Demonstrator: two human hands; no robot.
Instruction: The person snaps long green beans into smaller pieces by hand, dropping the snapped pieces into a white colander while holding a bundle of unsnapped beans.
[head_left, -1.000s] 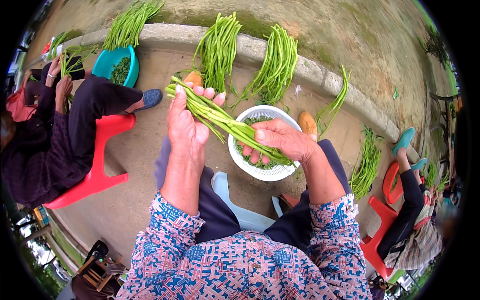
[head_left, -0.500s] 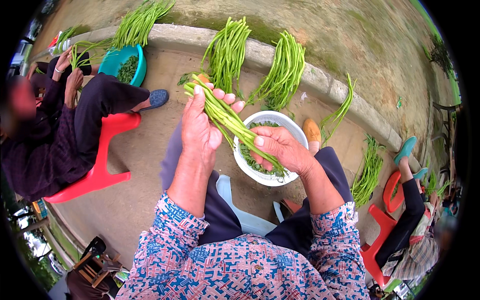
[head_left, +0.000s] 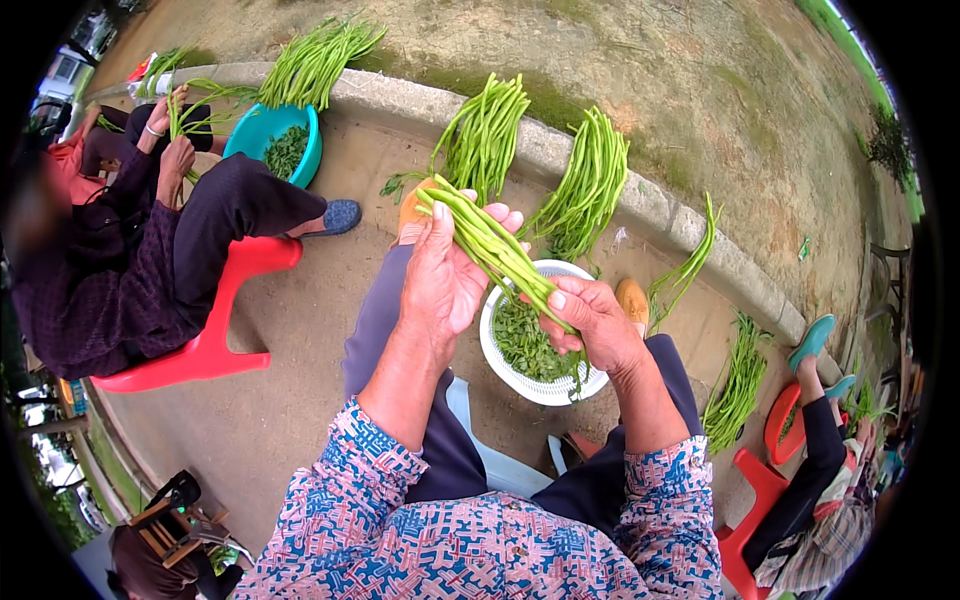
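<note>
My left hand is wrapped round a bundle of long green leafy-vegetable stems, its thumb lying along them. The bundle slants down to the right, where my right hand pinches its lower end between thumb and curled fingers. A few small leaves dangle below the right fingers. Under the hands stands a round white plastic basket with slotted sides, holding loose green leaves. My right hand partly covers its right side.
Several stem piles lean along a concrete curb ahead. At left, a person on a red stool handles stems beside a teal basin of leaves. At right, another person sits near an orange-red basin and more stems.
My right hand has turned at the bundle's lower end, and fewer leaves stick out past it. More of the basket's leaves show. The whole view has shifted slightly.
</note>
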